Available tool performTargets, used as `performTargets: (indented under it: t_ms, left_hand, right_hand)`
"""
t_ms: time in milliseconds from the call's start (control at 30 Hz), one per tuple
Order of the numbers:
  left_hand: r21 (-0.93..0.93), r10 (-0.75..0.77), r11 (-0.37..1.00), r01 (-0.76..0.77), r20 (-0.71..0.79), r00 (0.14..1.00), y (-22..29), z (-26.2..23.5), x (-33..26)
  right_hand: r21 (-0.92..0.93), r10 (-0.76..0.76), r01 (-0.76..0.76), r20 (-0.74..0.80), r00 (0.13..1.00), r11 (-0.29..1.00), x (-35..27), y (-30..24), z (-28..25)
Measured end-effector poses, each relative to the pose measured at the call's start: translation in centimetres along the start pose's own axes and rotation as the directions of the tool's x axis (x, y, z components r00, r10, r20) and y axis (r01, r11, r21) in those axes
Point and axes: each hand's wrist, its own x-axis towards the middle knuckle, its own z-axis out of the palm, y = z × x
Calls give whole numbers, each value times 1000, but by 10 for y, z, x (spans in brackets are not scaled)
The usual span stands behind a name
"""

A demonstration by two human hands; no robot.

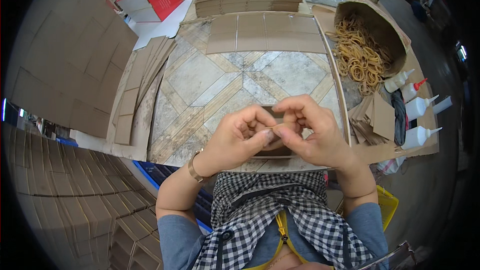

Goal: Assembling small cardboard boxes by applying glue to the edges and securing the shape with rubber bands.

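Both hands meet over small brown cardboard piece (272, 152), near table edge. Left hand (239, 137) and right hand (312, 132) fingers curled narrow, pinching thin rubber band (272, 128) between them. Rubber band pile (360, 55) beyond cardboard, to right; glue bottles (417, 107) just right.

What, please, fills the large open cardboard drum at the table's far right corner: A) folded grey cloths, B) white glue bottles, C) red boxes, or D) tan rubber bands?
D: the large open cardboard drum spills a heap of tan rubber bands onto the table; white squeeze bottles lie outside it.
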Motion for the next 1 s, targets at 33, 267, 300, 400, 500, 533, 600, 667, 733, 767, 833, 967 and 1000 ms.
performTargets:
  t_ms: [33,267,300,400,500,533,600,667,733,767,833,967,1000]
  left_hand:
    - [251,67,967,-49,-66,996,-1,-3,-9]
    - [813,290,582,-22,-182,940,-60,-52,-76]
    - [839,286,542,-51,-128,950,-59,-52,-74]
    - [854,275,494,-161,22,961,-55,-50,-52]
    - [757,285,588,-284,135,949,-61,-56,-25]
    - [712,281,625,-320,178,943,-64,-60,-18]
    - [594,277,720,-359,228,933,-71,-64,-9]
    - [442,277,822,-360,242,930,-80,-62,-3]
    - [349,342,853,-388,188,921,-90,-62,3]
    - [301,373,863,-404,158,914,-94,-63,5]
    - [228,377,893,-387,88,922,-98,-69,15]
    - [13,164,986,-163,-67,984,-99,-81,47]
    - [-47,61,997,-65,-69,996,-93,-83,55]
  right_hand:
    - [-177,-41,44,19,999,983,-3,0,3]
    - [-542,331,-312,-65,941,780,-72,21,-21]
    - [-496,447,-430,-92,890,754,-80,20,-24]
    - [-331,596,-603,-133,792,726,-86,34,-28]
    - [-275,334,-335,-53,941,901,-80,67,-23]
    - [-203,302,-290,33,953,935,-74,74,-25]
    - [-324,181,-160,37,983,933,-63,83,-25]
    - [-313,102,-86,36,994,946,-59,93,-22]
    - [-177,70,-68,4,998,982,-59,107,-17]
    - [-186,52,-60,-49,997,981,-56,110,-16]
    - [-203,16,-47,-153,988,978,-44,118,-14]
    - [42,200,-196,-219,955,980,-20,141,-20]
    - [105,230,-212,-198,953,972,-13,144,-20]
